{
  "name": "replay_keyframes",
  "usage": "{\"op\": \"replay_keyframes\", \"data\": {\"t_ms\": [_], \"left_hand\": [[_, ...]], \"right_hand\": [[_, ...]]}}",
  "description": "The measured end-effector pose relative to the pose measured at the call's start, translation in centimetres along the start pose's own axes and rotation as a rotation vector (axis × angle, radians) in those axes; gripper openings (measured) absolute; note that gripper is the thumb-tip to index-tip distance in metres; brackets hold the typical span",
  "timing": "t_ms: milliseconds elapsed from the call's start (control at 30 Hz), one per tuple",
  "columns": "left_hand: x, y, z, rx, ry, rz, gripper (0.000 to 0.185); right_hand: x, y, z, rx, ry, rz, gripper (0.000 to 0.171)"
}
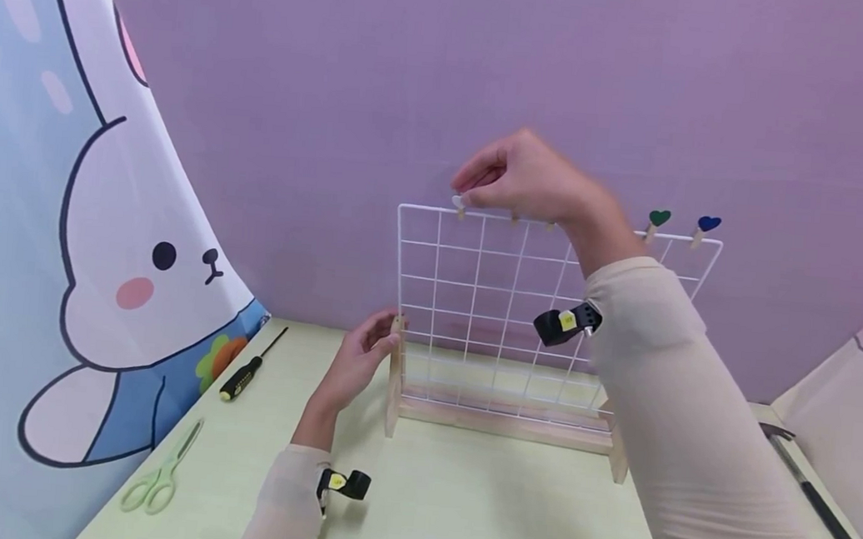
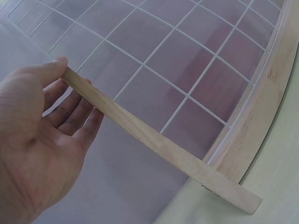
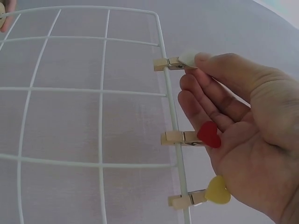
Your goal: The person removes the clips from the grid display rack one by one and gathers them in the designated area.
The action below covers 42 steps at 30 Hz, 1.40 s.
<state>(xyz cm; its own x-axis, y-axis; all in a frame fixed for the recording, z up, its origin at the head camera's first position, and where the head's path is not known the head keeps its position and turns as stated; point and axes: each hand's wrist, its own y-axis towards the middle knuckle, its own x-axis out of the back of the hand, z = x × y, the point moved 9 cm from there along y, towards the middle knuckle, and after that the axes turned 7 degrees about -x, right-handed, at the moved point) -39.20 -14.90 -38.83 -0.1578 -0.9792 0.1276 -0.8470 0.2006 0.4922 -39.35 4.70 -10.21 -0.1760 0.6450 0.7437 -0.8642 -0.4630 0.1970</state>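
1. The surface (image 1: 460,505) is pale yellow-green and runs back to a purple backdrop.
2. A white wire grid in a wooden stand (image 1: 503,425) stands upright on it, toward the back – its base rail lies along the surface, with a wooden post at each end.
3. A screwdriver (image 1: 247,369) with a black-and-yellow handle lies near the left edge, its shaft pointing toward the backdrop.
4. A pair of light green scissors (image 1: 162,472) lies nearer the front on the left, well apart from the stand, just beside a cartoon rabbit cloth.
5. At the far right edge lies a hammer (image 1: 807,484) with a black handle – its head points toward the back.
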Motion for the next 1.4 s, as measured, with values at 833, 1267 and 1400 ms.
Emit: {"op": "replay_keyframes", "data": {"t_ms": [833,1267,1400], "left_hand": [[-0.3,0.4,0.0,-0.006,-0.032,0.0,0.045],[-0.3,0.2,0.0,-0.006,-0.011,0.004,0.047],[-0.3,0.2,-0.1,-0.009,-0.011,0.011,0.048]], "right_hand": [[0.6,-0.3,0.3,-0.036,0.01,-0.109,0.015],[2.3,-1.2,-0.2,-0.076,0.127,-0.196,0.018],[3.4,-2.0,-0.3,-0.077,0.148,-0.237,0.02]]}}
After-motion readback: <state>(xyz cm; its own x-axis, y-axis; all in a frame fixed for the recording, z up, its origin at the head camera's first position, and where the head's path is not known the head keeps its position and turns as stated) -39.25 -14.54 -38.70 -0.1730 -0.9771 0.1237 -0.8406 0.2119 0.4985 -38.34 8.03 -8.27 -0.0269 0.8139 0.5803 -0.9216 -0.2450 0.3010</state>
